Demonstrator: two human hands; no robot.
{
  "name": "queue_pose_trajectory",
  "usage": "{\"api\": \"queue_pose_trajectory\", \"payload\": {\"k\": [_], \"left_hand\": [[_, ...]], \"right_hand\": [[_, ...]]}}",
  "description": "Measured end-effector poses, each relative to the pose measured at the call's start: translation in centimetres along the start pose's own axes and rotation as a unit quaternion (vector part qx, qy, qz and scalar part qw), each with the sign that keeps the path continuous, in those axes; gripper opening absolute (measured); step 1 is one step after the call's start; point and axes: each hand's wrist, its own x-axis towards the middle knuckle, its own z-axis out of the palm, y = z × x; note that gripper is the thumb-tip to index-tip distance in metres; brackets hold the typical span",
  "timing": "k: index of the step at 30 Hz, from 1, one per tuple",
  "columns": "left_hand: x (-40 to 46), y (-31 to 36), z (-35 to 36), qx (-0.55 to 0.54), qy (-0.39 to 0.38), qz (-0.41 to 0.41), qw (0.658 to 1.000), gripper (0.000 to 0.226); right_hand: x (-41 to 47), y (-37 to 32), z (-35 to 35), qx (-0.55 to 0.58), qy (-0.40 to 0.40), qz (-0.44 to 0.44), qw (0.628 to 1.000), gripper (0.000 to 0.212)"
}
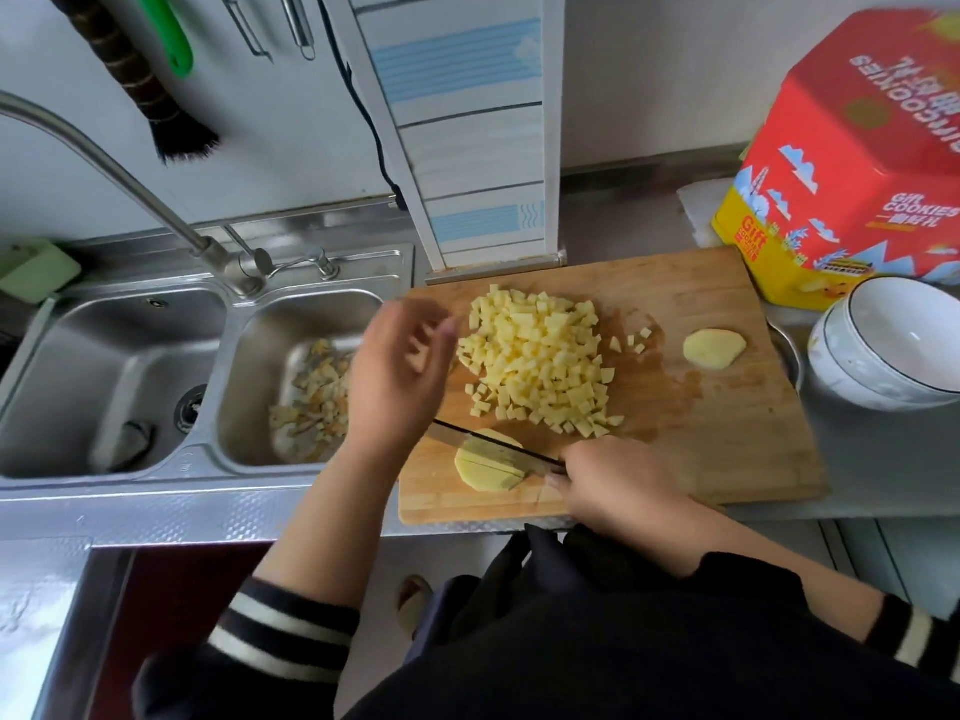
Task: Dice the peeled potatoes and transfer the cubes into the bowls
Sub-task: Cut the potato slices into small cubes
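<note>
A heap of potato cubes lies in the middle of the wooden cutting board. At the board's near edge sits a partly sliced potato piece, and the knife lies across it. My right hand grips the knife's handle. My left hand hovers, blurred, above the board's left edge beside the cubes, fingers loosely spread and holding nothing. A single potato slice rests at the board's right side. White bowls are stacked just right of the board.
A steel double sink with peelings in its right basin lies left of the board; its faucet arches over it. A red and yellow cookie tin stands behind the bowls. A brush and utensils hang on the wall.
</note>
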Motion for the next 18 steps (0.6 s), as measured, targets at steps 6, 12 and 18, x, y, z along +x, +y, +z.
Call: {"api": "queue_pose_trajectory", "payload": {"k": [6, 12, 18], "left_hand": [[-9.5, -2.9, 0.8, -0.102, 0.174, -0.399, 0.895, 0.012], [-12.5, -3.8, 4.5, -0.249, -0.151, -0.651, 0.701, 0.012], [-12.2, -3.9, 6.0, -0.245, -0.166, -0.669, 0.682, 0.02]], "right_hand": [[0.8, -0.5, 0.2, 0.012, -0.041, 0.021, 0.999, 0.034], [1.4, -0.8, 0.3, -0.002, -0.039, 0.011, 0.999, 0.029], [1.8, -0.8, 0.4, -0.016, -0.054, 0.003, 0.998, 0.03]]}}
